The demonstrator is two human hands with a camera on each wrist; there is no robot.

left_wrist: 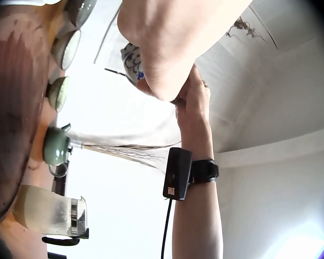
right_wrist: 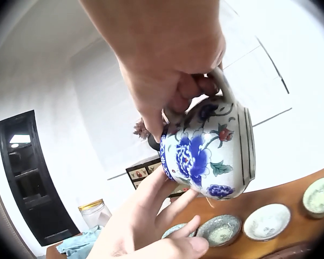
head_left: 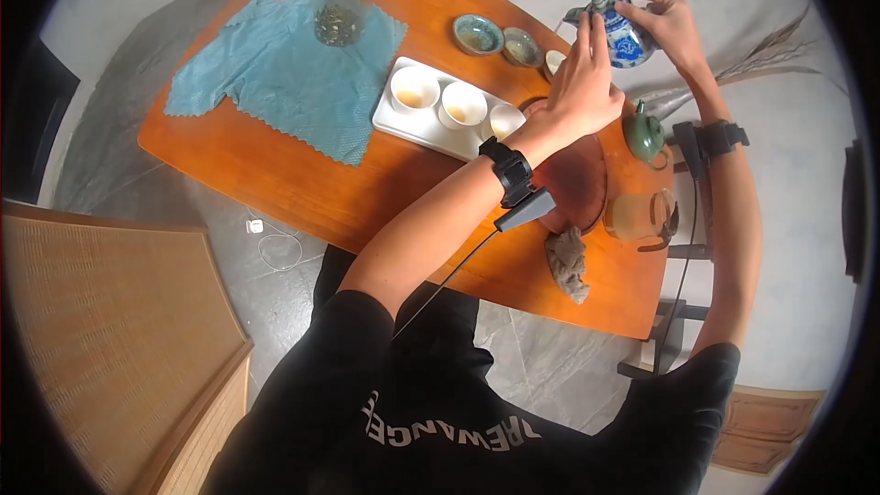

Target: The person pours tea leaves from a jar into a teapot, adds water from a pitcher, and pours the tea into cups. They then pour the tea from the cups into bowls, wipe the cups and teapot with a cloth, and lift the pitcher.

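A blue-and-white teapot [head_left: 627,42] is held up past the table's far right side, its spout toward the left in the head view. My right hand [head_left: 676,29] grips its handle, with fingers reaching toward the lid; the right wrist view shows the floral body of the teapot [right_wrist: 197,156] tilted below this hand [right_wrist: 170,70]. My left hand [head_left: 582,92] touches the near side of the pot with extended fingers, seen again as the left hand [right_wrist: 151,221] under it. In the left wrist view the left hand [left_wrist: 162,48] hides most of the pot [left_wrist: 132,62].
On the wooden table [head_left: 275,197] are a white tray [head_left: 438,136] with three cups, small bowls [head_left: 478,35], a round brown board [head_left: 576,185], a green teapot [head_left: 644,134], a glass pitcher [head_left: 631,217], a crumpled cloth [head_left: 568,264], a blue cloth [head_left: 275,73] and a gold-lidded jar [head_left: 346,5].
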